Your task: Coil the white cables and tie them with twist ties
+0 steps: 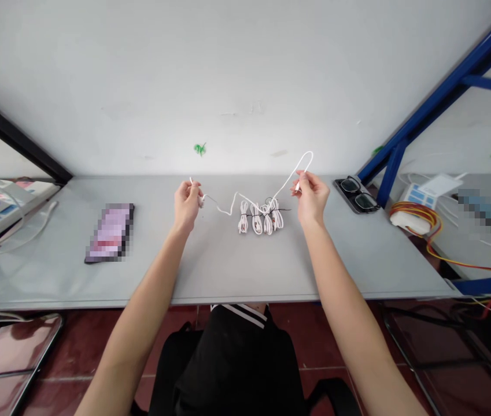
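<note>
A thin white cable (236, 195) hangs in loose bends between my two hands over the table. My left hand (188, 201) is closed on one end of it, and a short bit of white sticks up above the fingers. Pinched in my right hand (310, 193) is the other end, with a white plug showing at the fingertips and a loop rising above. Between the hands lie several coiled white cables (257, 219) in a row, bound with dark ties. The held cable passes just above or across these bundles; I cannot tell if it touches them.
A phone (110, 233) with a blurred screen lies on the grey table (236, 271) at left. Glasses (358, 193) rest on a dark case at right. A blue metal frame (436, 92) and red and yellow wires (423, 216) stand farther right. A wall closes the back.
</note>
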Tool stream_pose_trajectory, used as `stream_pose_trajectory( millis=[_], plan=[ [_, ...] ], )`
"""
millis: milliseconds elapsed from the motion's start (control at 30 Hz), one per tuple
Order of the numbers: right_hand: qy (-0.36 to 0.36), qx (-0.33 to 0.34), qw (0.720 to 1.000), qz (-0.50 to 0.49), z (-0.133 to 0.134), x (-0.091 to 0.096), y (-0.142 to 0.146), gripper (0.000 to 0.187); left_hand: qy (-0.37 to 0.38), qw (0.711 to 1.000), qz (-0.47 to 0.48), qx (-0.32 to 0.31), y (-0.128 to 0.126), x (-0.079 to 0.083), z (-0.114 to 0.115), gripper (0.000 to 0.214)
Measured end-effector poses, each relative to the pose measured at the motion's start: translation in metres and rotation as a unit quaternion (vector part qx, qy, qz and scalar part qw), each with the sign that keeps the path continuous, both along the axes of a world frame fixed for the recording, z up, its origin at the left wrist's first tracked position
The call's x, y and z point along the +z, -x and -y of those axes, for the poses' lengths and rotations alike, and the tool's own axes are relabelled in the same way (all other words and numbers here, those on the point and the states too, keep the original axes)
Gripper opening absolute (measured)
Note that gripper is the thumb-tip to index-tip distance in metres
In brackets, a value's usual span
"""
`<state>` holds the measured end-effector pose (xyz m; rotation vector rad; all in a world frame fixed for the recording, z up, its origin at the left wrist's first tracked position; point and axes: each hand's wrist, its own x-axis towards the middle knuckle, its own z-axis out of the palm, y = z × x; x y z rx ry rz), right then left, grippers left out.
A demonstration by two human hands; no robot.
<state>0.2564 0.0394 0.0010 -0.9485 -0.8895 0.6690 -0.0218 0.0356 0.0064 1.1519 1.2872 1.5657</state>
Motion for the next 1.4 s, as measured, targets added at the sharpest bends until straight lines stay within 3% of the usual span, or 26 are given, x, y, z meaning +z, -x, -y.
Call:
stream_pose_trajectory(
  millis=[100,333,567,800,1100,1400],
  plan=[
    [0.001,0.032,0.999,-0.006,0.001,0.0,0.003,0.031,-0.005,0.999,0.015,-0.044,-0.002,0.001,0.003,0.021],
    [0.012,0.088,0.996,0.025,0.006,0.004,0.011,0.036,-0.04,0.993,0.016,-0.107,-0.003,0.002,0.008,0.036],
    [0.003,0.015,1.0,0.007,0.002,0.007,-0.001,0.034,-0.07,0.997,0.023,0.003,0.011,0.002,-0.004,0.031],
    [-0.01,-0.064,0.997,0.031,-0.006,0.005,-0.02,0.036,-0.066,0.995,0.045,0.052,0.024,0.009,-0.005,0.023],
    [0.006,-0.039,0.999,0.029,-0.005,0.003,-0.018,0.034,-0.032,0.994,0.081,0.071,0.03,0.011,-0.004,0.016],
    [0.018,-0.022,0.998,0.052,-0.004,0.002,-0.016,0.034,-0.035,0.998,0.02,0.046,0.029,0.009,-0.001,0.024]
  ],
)
